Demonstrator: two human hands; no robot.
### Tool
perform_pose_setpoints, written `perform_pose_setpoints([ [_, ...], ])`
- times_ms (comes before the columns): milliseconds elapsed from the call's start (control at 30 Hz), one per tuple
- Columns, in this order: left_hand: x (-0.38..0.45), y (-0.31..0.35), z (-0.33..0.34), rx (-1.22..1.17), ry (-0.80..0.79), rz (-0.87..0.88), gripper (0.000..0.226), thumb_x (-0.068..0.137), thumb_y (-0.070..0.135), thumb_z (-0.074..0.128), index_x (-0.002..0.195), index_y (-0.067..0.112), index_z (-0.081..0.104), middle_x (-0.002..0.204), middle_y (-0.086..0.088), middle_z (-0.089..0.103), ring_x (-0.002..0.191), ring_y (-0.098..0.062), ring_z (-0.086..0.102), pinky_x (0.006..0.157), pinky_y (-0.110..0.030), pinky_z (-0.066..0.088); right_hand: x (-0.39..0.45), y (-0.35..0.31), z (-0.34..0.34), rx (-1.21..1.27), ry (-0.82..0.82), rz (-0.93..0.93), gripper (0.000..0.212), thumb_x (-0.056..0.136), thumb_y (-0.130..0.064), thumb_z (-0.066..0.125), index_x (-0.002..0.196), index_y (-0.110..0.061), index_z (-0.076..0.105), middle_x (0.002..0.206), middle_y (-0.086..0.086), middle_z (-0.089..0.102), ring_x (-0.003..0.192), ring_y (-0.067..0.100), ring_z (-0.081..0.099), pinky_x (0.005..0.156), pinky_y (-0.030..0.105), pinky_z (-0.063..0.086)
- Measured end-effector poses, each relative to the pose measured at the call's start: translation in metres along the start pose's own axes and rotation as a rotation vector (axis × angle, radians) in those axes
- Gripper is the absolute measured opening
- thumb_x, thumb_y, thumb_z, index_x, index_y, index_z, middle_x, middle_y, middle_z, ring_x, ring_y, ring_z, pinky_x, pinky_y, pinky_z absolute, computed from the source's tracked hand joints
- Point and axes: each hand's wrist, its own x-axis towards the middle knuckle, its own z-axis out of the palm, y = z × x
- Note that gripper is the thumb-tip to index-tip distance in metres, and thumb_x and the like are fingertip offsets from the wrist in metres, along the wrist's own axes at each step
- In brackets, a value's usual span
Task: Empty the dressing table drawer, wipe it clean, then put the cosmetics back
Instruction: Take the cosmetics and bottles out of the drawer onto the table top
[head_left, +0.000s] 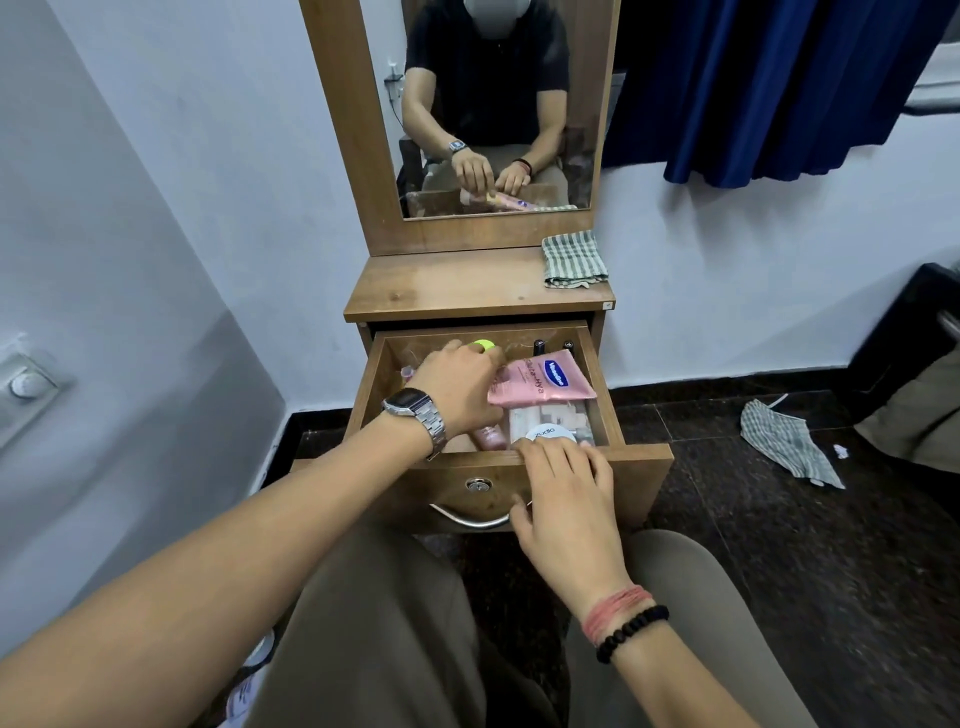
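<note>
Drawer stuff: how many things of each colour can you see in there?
Pink: 2, the tube and the small bottle
Black: 2 caps at the back
Green: 1 cap
White: 1 round lid
Total: 6 showing; the left hand may hide more.

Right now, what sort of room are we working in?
Most likely a bedroom or dressing corner: a wooden dressing table with a mirror, its open drawer holding cosmetics, and a blue curtain.
</note>
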Motion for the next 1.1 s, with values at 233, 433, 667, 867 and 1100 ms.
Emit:
perform_pose_setpoints([
  [233,0.024,-0.036,-0.042,0.023,0.082,-0.026,0.048,0.079,0.039,0.065,0.122,0.022,0.053,0.105,-0.002,0.061,0.095,-0.021,0.055,0.078,-0.036,0.052,0.000,-0.001,-0.002,0.014,-0.015,0.008,0.048,0.081,-0.031,0.062,0.128,-0.022,0.053,0.119,-0.008,0.056,0.119,0.016,0.049,0.112,0.038,0.026],
  [433,0.058,-0.070,-0.046,0.086,0.078,-0.078,0.052,0.081,0.036,0.064,0.129,0.024,0.049,0.120,-0.005,0.061,0.108,-0.028,0.053,0.085,-0.037,0.047,0.002,-0.001,-0.004,0.027,0.000,0.028,0.045,0.080,-0.035,0.065,0.124,-0.026,0.057,0.114,-0.011,0.059,0.112,0.013,0.054,0.109,0.039,0.032],
  [667,0.104,-0.108,-0.032,0.070,0.039,-0.167,0.053,0.084,0.027,0.065,0.134,0.023,0.046,0.130,-0.006,0.054,0.116,-0.029,0.050,0.088,-0.040,0.046,0.001,0.002,0.001,0.019,0.047,0.018,0.048,0.073,-0.037,0.071,0.119,-0.026,0.062,0.110,-0.012,0.062,0.109,0.014,0.058,0.105,0.035,0.031],
  [867,0.127,-0.145,-0.019,0.086,-0.053,-0.240,0.055,0.086,0.025,0.062,0.138,0.024,0.043,0.133,-0.006,0.052,0.120,-0.030,0.049,0.096,-0.045,0.044,0.006,0.003,0.007,-0.007,0.107,0.010,0.052,0.061,-0.037,0.080,0.110,-0.025,0.068,0.104,-0.010,0.066,0.102,0.016,0.064,0.098,0.036,0.029],
  [1100,0.138,-0.176,-0.006,0.018,-0.097,-0.250,0.059,0.088,0.017,0.060,0.142,0.024,0.039,0.135,-0.012,0.049,0.122,-0.035,0.047,0.101,-0.049,0.041,0.007,0.002,0.010,0.011,0.118,-0.001,0.054,0.058,-0.034,0.082,0.110,-0.025,0.067,0.103,-0.011,0.065,0.103,0.016,0.063,0.100,0.035,0.028],
])
